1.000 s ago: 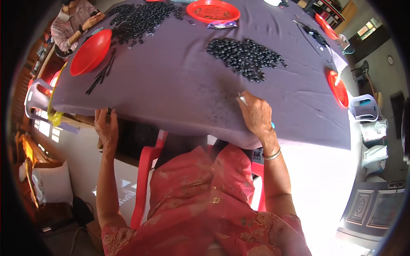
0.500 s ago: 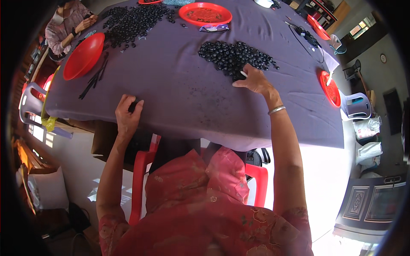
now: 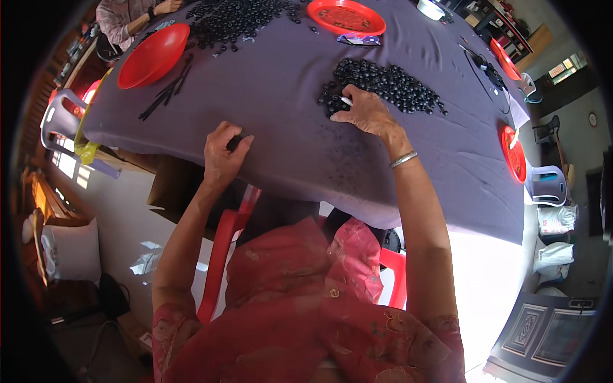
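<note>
The left hand (image 3: 223, 156) clasps a dark piece (image 3: 235, 142) while the right hand (image 3: 367, 115), gripping a white stick (image 3: 347, 101), touches the black pile (image 3: 399, 86) (plenty seemingly left, amount finished unclear).

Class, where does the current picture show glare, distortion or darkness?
Head view: glare bleaches the floor at right; the fisheye bows the near edge of the cloth; corners go black; highlights dot the black pile by the right hand.
</note>
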Demonstrator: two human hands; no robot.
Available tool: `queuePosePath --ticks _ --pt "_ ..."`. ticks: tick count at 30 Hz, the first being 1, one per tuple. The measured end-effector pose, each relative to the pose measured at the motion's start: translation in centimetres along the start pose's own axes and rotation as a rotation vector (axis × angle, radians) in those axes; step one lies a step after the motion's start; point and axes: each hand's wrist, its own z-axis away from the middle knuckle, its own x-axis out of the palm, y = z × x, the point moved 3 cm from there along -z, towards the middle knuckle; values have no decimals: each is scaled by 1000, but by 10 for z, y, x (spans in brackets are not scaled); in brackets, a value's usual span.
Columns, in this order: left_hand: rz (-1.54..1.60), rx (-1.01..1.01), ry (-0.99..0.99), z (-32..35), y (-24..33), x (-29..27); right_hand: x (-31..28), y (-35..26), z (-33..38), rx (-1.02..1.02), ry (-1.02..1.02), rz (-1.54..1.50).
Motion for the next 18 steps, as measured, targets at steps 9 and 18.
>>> queuePosePath --ticks 9,18 --pt "59 -83 30 -2 12 12 -26 -7 34 -53 275 -102" --pt "50 -51 -62 -4 24 34 20 -46 24 -94 242 170"
